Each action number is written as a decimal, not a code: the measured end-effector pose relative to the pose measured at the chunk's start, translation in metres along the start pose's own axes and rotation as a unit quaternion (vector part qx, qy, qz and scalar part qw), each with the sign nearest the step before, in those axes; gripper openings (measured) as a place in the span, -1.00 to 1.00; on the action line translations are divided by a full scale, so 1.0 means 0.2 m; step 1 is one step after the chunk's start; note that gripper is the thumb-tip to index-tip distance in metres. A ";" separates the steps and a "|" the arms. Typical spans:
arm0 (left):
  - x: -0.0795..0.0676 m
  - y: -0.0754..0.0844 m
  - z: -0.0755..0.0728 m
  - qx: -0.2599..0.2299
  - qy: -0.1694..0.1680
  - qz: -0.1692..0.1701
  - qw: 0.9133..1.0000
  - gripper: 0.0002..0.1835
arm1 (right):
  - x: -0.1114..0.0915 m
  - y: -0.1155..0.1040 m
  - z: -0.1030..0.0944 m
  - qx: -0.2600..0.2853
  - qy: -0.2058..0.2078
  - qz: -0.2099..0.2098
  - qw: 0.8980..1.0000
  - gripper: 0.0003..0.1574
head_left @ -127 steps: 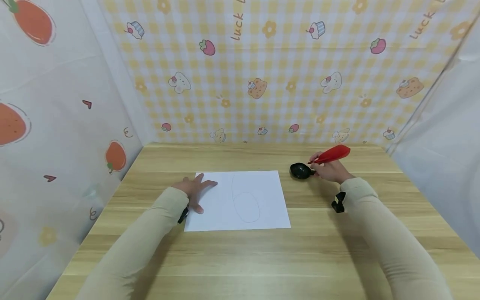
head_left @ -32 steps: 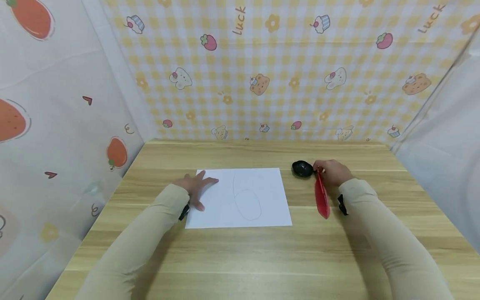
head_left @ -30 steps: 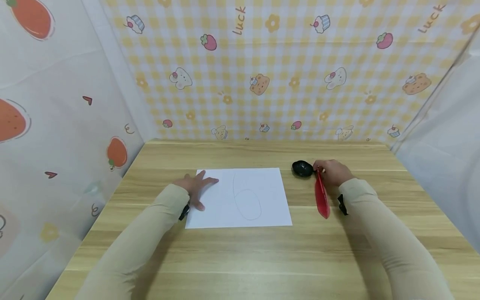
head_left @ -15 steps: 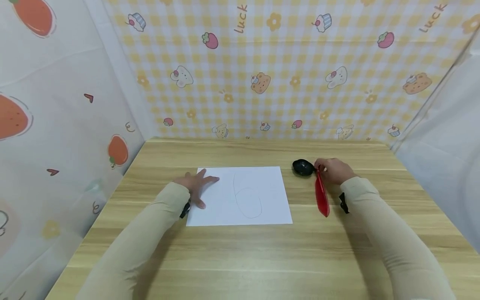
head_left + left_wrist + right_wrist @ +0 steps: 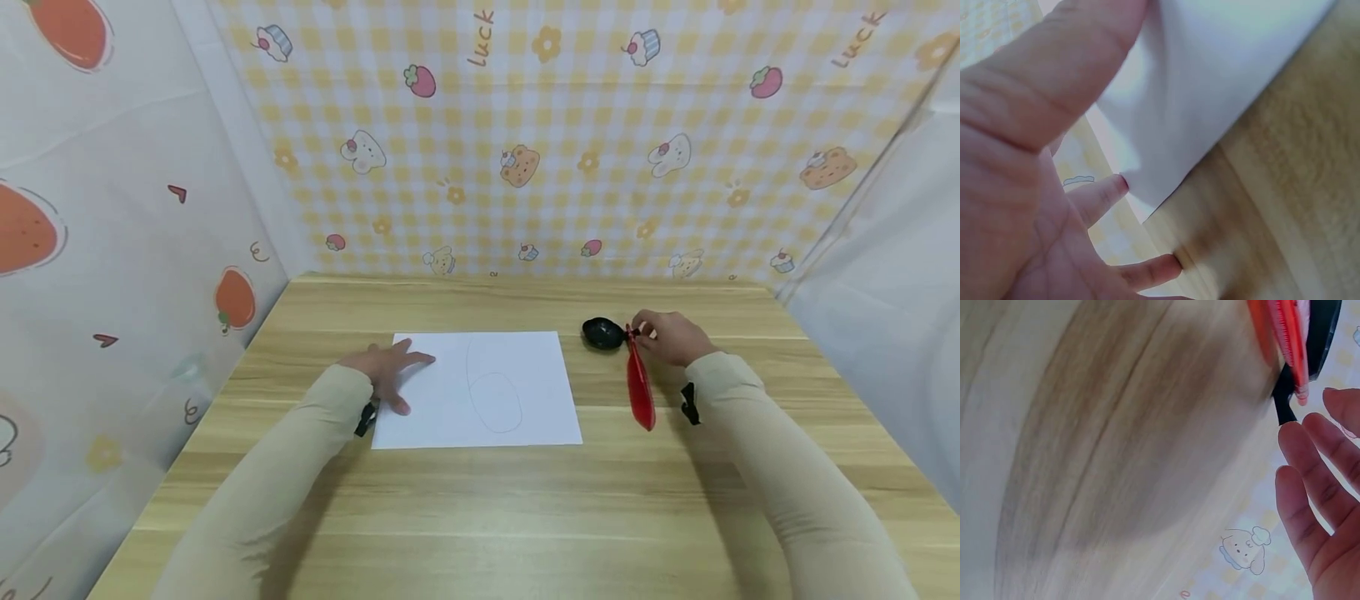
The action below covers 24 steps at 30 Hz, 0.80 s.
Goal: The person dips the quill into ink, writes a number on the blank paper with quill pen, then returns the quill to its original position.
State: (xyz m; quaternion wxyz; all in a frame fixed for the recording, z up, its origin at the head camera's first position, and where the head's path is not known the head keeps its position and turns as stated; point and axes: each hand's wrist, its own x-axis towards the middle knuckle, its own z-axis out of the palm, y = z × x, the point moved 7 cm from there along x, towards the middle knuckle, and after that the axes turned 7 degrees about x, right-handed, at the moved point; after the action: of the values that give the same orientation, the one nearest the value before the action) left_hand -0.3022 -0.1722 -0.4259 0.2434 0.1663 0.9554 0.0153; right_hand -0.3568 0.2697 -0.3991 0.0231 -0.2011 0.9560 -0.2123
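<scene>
My left hand (image 5: 386, 373) lies with spread fingers on the left part of a white sheet of paper (image 5: 540, 375). A thin drawn line, a long stroke running into a loop, marks the sheet's middle. To the right, a red feather pen (image 5: 640, 387) lies across the short handle of a small black dish (image 5: 602, 333), its plume towards me. My right hand (image 5: 671, 337) is just right of the handle's end. In the right wrist view, its parted fingers (image 5: 1300, 506) are apart from the feather pen (image 5: 1291, 337), with one fingertip close to the black handle (image 5: 1283, 400).
The sheet and dish are on a wooden table (image 5: 480, 517). A yellow checked cloth (image 5: 480, 133) hangs behind it, with white sheeting (image 5: 135, 250) on the left and more on the right.
The right hand, carrying the feather pen up by the dish earlier, has turned it plume towards me, laid it across the handle and let go, drawing slightly right. The left hand stays put.
</scene>
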 end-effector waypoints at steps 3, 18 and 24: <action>0.00 0.00 0.00 -0.003 -0.002 0.005 1.000 0.06 | -0.01 0.01 0.00 0.015 -0.003 0.017 1.000 -0.76; -0.01 -0.01 0.00 -0.007 0.031 0.025 0.999 -0.04 | -0.09 -0.01 -0.04 0.064 0.035 0.050 0.996 -0.67; -0.06 -0.05 0.02 -0.037 0.089 0.033 0.995 -0.10 | -0.12 -0.06 -0.03 0.072 0.049 0.064 0.994 -0.66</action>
State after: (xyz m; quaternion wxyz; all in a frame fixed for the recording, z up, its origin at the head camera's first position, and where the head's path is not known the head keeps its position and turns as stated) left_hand -0.2944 -0.1854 -0.4248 0.1623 0.1867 0.9661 0.0737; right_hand -0.3301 0.2716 -0.3893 0.0039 -0.1270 0.9490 -0.2886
